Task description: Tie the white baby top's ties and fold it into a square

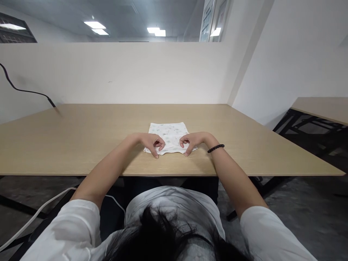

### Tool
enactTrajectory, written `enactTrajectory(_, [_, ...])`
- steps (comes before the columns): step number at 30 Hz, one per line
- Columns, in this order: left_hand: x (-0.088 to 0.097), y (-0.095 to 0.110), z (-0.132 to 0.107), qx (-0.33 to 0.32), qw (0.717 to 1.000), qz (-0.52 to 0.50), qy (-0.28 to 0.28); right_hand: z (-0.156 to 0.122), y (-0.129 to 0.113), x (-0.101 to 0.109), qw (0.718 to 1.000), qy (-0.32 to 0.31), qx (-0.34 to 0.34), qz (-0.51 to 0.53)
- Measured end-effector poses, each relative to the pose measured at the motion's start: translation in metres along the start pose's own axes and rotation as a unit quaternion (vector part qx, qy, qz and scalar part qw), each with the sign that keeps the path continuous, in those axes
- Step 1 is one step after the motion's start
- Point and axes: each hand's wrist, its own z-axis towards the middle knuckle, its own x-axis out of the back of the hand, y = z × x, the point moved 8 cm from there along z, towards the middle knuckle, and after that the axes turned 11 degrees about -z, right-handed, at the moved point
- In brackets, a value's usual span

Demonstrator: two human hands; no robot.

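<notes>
Evidently, a folded white cloth point(170, 137) with a small printed pattern has been laid flat at twelve o'clock on the light wood-grain tabletop point(81, 141), close to its near edge; the print is too small to be made out. Its lower corners are met by the curled fingers of the left hand point(153, 144) and right hand point(189, 142), seemingly so that the layers are kept aligned. Both grips are narrow, but whether cloth is pinched cannot be told, as the contact is hidden. A beaded bracelet point(216, 148) is worn on the right wrist. A black cable point(24, 88) is seen at ten o'clock, a second table point(320, 108) at two.
</notes>
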Motion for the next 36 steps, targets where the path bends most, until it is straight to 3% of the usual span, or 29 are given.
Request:
enactTrajectory(5, [0.000, 0.004, 0.001, -0.005, 0.999, -0.032, 0.001, 0.001, -0.003, 0.000, 0.999, 0.005, 0.027, 0.026])
enactTrajectory(9, [0.014, 0.001, -0.005, 0.000, 0.997, -0.058, 0.053, -0.002, -0.006, 0.007, 0.997, 0.028, 0.047, 0.047])
enactTrajectory(13, [0.034, -0.012, -0.012, 0.023, 0.989, -0.061, 0.132, -0.005, 0.006, 0.023, 0.993, 0.096, -0.002, 0.066])
enactTrajectory(17, [0.039, -0.021, -0.020, 0.036, 0.992, -0.030, 0.119, -0.011, 0.019, 0.035, 0.981, 0.175, -0.061, 0.059])
enactTrajectory(20, [0.042, -0.025, -0.027, 0.048, 0.992, 0.019, 0.112, -0.015, 0.024, 0.036, 0.977, 0.190, -0.089, 0.048])
enactTrajectory(25, [0.045, -0.032, -0.033, 0.067, 0.993, -0.001, 0.102, -0.017, 0.021, 0.032, 0.981, 0.172, -0.088, 0.028])
enactTrajectory(32, [0.041, -0.039, -0.034, 0.048, 0.993, -0.070, 0.088, -0.015, 0.012, 0.016, 0.999, 0.050, -0.008, 0.010])
enactTrajectory(36, [0.041, -0.037, -0.030, 0.033, 0.992, -0.066, 0.098, -0.015, 0.014, 0.017, 0.998, 0.042, 0.002, 0.041])
